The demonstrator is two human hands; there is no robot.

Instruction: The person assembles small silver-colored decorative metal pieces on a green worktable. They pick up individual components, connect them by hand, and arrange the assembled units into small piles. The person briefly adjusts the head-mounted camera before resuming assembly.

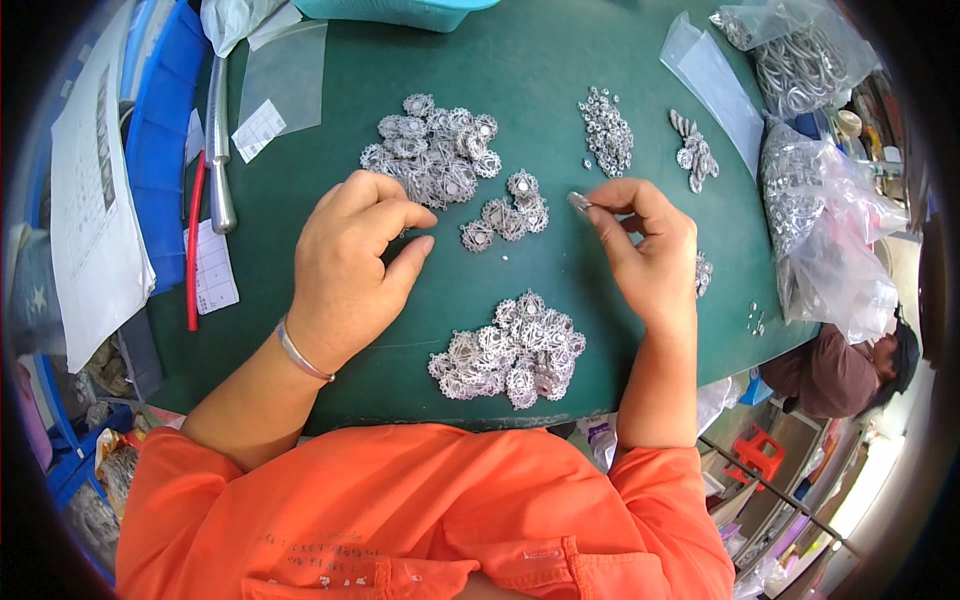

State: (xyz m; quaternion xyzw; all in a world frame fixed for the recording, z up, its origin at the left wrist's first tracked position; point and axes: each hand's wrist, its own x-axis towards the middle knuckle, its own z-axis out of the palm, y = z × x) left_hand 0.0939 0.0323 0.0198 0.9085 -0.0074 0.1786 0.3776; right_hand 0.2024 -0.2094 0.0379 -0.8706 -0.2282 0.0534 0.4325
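Note:
My right hand (645, 235) pinches a small silver metal piece (578, 203) between thumb and forefinger, above the green tabletop. My left hand (365, 255), a bangle at its wrist, hovers with fingers curled and a gap between thumb and forefinger; nothing clear shows in it. Just beyond it lies a big heap of openwork silver metal ornaments (440, 155). A few more ornaments (510, 215) lie between my hands. Nearer my body is another pile of flat filigree pieces (515, 350). Past my right hand are a scatter of tiny silver parts (607, 130) and a cluster of small oval pieces (695, 155).
Plastic bags of metal parts (825, 220) line the right edge. On the left are a blue bin (160, 150), papers (95, 210), a metal rod (220, 150) and a red stick (194, 245). A teal basket (400, 12) stands at the back. Another person (840, 370) is at right.

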